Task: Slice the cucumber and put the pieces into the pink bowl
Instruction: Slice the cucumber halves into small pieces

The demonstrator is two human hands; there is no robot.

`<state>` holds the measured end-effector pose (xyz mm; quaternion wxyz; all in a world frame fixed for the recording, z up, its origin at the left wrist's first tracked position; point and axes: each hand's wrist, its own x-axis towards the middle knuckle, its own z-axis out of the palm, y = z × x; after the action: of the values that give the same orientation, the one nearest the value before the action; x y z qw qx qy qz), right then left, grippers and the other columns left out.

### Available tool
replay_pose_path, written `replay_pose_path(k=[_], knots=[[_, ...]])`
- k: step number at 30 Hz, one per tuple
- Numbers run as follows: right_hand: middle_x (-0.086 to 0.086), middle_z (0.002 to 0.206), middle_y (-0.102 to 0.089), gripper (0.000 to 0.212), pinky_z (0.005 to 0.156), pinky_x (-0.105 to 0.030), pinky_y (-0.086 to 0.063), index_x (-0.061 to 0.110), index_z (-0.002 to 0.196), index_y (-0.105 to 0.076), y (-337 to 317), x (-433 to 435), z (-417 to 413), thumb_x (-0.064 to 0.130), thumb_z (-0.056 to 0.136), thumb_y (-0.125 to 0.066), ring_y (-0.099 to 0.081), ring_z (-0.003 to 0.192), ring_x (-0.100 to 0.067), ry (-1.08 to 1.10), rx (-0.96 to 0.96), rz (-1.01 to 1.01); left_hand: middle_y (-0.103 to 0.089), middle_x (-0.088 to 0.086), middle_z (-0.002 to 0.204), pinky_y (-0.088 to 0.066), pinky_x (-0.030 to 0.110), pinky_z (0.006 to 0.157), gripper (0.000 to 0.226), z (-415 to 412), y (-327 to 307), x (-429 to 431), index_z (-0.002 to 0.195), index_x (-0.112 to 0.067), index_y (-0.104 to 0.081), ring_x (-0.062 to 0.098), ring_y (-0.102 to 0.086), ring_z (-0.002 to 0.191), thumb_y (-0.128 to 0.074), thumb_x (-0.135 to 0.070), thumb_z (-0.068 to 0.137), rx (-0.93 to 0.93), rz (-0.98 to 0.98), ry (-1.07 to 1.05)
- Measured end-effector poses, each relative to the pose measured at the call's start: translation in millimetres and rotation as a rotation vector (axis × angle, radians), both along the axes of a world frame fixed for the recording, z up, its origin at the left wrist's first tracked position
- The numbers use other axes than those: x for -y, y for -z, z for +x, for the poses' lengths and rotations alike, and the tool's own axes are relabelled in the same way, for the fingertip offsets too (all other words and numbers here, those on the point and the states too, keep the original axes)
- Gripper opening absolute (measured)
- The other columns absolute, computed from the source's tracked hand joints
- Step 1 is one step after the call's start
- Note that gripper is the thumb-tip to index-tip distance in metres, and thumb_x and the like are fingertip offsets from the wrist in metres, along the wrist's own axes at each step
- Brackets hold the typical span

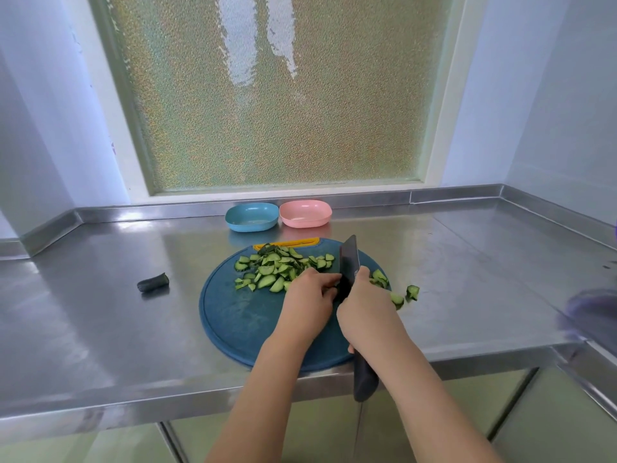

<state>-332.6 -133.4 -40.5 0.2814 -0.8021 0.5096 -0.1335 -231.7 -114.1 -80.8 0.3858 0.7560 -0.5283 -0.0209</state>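
Head view | your right hand (365, 307) grips the knife (349, 259) handle | your left hand (309, 299) curls at the blade, cannot tell its hold | cucumber pieces (272, 270) on cutting board (240, 317)

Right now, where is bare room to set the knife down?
Bare counter left of the board, in front of the cucumber end, and right of the board past the stray pieces. Board's near left is bare. Crowded: its far half, under slices, knife, left hand and right hand.
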Motion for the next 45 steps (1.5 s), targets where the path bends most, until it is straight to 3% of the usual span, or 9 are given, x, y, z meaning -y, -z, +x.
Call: replay_pose_path(k=[4,13,19,22,25,27,30,32,45], knots=[[-0.015,0.130,-0.051,0.068,0.087,-0.046,-0.054,0.016,0.152,0.005,5.3,1.1,9.5,0.012,0.099,-0.036,-0.055,0.113,-0.031,0.029,-0.050,-0.035,-0.038,-0.014,0.074,-0.032,0.008,0.057,0.030,1.8,2.3,2.4,0.119,-0.025,-0.065,0.004,-0.043,0.068,-0.056,-0.017,0.092,0.021,-0.028,0.005],[-0.019,0.129,-0.048,0.065,0.074,-0.042,-0.054,0.012,0.151,-0.004,-5.9,10.0,10.8,0.008,0.096,-0.040,-0.057,0.111,-0.034,0.031,-0.095,0.019,-0.038,-0.015,0.070,-0.030,0.008,0.056,0.029,2.1,2.1,1.7,0.116,-0.024,-0.068,0.006,-0.041,0.067,-0.058,-0.013,0.090,0.028,-0.061,0.022],[-0.016,0.133,-0.047,0.060,0.089,-0.045,-0.053,0.012,0.152,-0.004,3.4,10.8,21.6,0.013,0.099,-0.035,-0.055,0.114,-0.032,0.060,-0.031,0.081,-0.041,-0.016,0.070,-0.032,0.004,0.057,0.030,2.3,1.9,-0.1,0.114,-0.025,-0.068,0.000,-0.042,0.062,-0.059,-0.012,0.088,0.006,-0.066,0.027],[-0.018,0.132,-0.048,0.064,0.089,-0.046,-0.052,0.012,0.152,-0.002,4.8,14.2,21.3,0.012,0.097,-0.037,-0.058,0.112,-0.033,0.064,-0.038,0.100,-0.051,-0.014,0.076,-0.034,0.002,0.063,0.031,3.3,2.1,-0.7,0.115,-0.025,-0.068,0.001,-0.049,0.070,-0.058,-0.012,0.089,-0.033,-0.054,0.017],[-0.019,0.128,-0.051,0.065,0.087,-0.045,-0.053,0.010,0.150,-0.006,5.1,14.4,14.8,0.010,0.095,-0.041,-0.060,0.110,-0.032,0.053,-0.045,0.074,-0.067,-0.003,0.104,-0.040,0.010,0.085,0.034,3.2,1.3,-2.0,0.118,-0.020,-0.066,0.010,-0.060,0.098,-0.058,-0.007,0.088,-0.117,-0.056,0.021],[-0.020,0.124,-0.054,0.062,0.076,-0.040,-0.057,0.011,0.148,-0.012,3.8,13.0,6.1,0.008,0.093,-0.042,-0.063,0.101,-0.033,0.048,-0.032,0.083,-0.068,-0.001,0.111,-0.038,0.010,0.088,0.035,3.3,0.0,-2.2,0.118,-0.016,-0.065,0.007,-0.060,0.101,-0.058,-0.002,0.086,-0.159,-0.059,0.022],[-0.021,0.114,-0.054,0.051,0.049,-0.033,-0.054,0.013,0.141,-0.026,1.2,8.2,-7.8,0.004,0.093,-0.038,-0.063,0.061,-0.030,0.035,0.120,0.162,-0.069,0.000,0.109,-0.037,0.005,0.083,0.035,4.1,-0.3,-2.1,0.117,-0.015,-0.065,0.001,-0.058,0.091,-0.058,0.000,0.086,-0.186,-0.064,0.025],[-0.020,0.111,-0.053,0.053,0.049,-0.034,-0.056,0.017,0.144,-0.024,0.6,5.8,-13.4,0.005,0.094,-0.037,-0.057,0.049,-0.024,0.033,0.178,0.164,-0.069,-0.001,0.107,-0.037,0.005,0.081,0.035,4.5,-0.1,-1.8,0.117,-0.015,-0.065,0.000,-0.057,0.089,-0.058,0.000,0.086,-0.191,-0.061,0.023],[-0.019,0.107,-0.056,0.054,0.046,-0.033,-0.057,0.022,0.148,-0.021,7.0,4.5,-14.9,0.009,0.096,-0.033,-0.058,0.052,-0.022,0.009,0.286,0.106,-0.069,-0.003,0.106,-0.036,0.000,0.077,0.035,3.1,-2.1,-2.3,0.117,-0.016,-0.065,-0.004,-0.054,0.084,-0.057,0.000,0.087,-0.190,-0.031,0.028]])
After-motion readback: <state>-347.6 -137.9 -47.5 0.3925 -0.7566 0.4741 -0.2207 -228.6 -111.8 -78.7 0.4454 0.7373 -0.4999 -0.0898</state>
